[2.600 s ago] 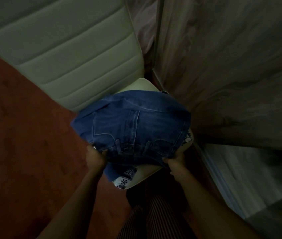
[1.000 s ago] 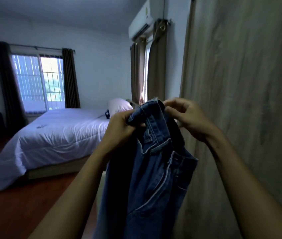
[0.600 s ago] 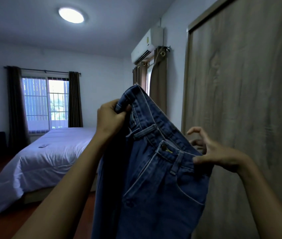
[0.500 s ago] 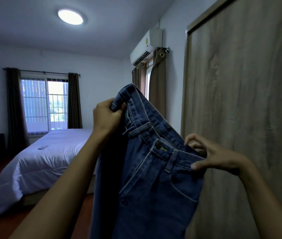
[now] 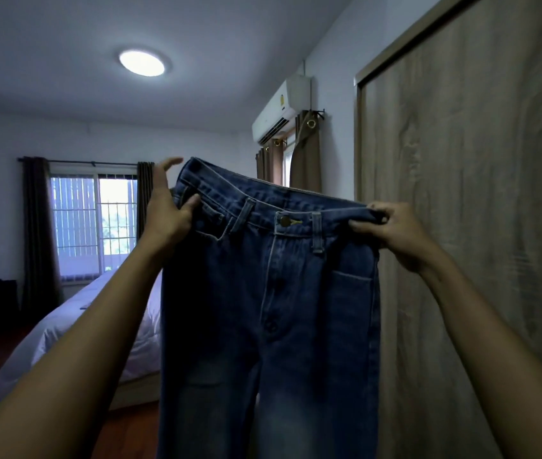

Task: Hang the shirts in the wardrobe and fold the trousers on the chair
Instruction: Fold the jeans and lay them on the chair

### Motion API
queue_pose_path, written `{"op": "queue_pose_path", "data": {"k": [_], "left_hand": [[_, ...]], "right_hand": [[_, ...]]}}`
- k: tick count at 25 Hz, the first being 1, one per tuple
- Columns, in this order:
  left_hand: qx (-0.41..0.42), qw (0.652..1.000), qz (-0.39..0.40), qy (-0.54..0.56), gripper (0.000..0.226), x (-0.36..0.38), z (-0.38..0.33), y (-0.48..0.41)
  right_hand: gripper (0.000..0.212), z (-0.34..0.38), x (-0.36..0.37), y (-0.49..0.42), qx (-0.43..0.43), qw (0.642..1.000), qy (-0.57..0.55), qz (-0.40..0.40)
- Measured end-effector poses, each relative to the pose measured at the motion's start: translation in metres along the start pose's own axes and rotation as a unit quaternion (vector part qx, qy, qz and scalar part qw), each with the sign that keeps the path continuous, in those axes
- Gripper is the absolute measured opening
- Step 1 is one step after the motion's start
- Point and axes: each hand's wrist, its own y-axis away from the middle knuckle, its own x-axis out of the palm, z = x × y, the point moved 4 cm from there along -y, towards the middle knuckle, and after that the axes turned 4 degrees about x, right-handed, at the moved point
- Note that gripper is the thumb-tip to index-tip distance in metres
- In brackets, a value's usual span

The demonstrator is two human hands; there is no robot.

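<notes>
Jeans point(image 5: 269, 293) hang between both grips — left hand point(image 5: 163, 213), right hand point(image 5: 395, 233) pinching waistband ends (legs below).

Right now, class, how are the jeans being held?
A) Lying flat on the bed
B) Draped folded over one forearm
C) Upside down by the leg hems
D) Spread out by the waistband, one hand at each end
D: the left hand and the right hand each pinch one end of the waistband, so the jeans hang open with the front button facing the camera.
</notes>
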Motion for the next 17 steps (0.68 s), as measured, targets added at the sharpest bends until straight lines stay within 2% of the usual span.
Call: {"op": "queue_pose_path", "data": {"k": [2,5,10,14,17], "left_hand": [[0.034,0.997,0.069,-0.01,0.07,-0.005,-0.007,-0.011],[0.046,0.989,0.139,-0.039,0.065,-0.009,-0.015,-0.026],[0.047,0.98,0.172,-0.088,0.062,-0.016,-0.019,-0.043],[0.053,0.972,0.161,-0.162,0.039,-0.023,-0.017,-0.05],[0.039,0.967,0.159,-0.198,0.046,-0.025,-0.012,-0.052]], "right_hand": [[0.01,0.017,0.001,-0.025,-0.026,0.999,-0.007,-0.046],[0.016,0.036,-0.002,-0.054,-0.034,0.997,-0.002,-0.07],[0.02,0.068,0.0,-0.072,-0.08,0.995,0.04,-0.032],[0.028,0.084,0.003,-0.074,-0.104,0.988,0.114,-0.029],[0.032,0.084,0.005,-0.075,-0.102,0.983,0.145,-0.046]]}}
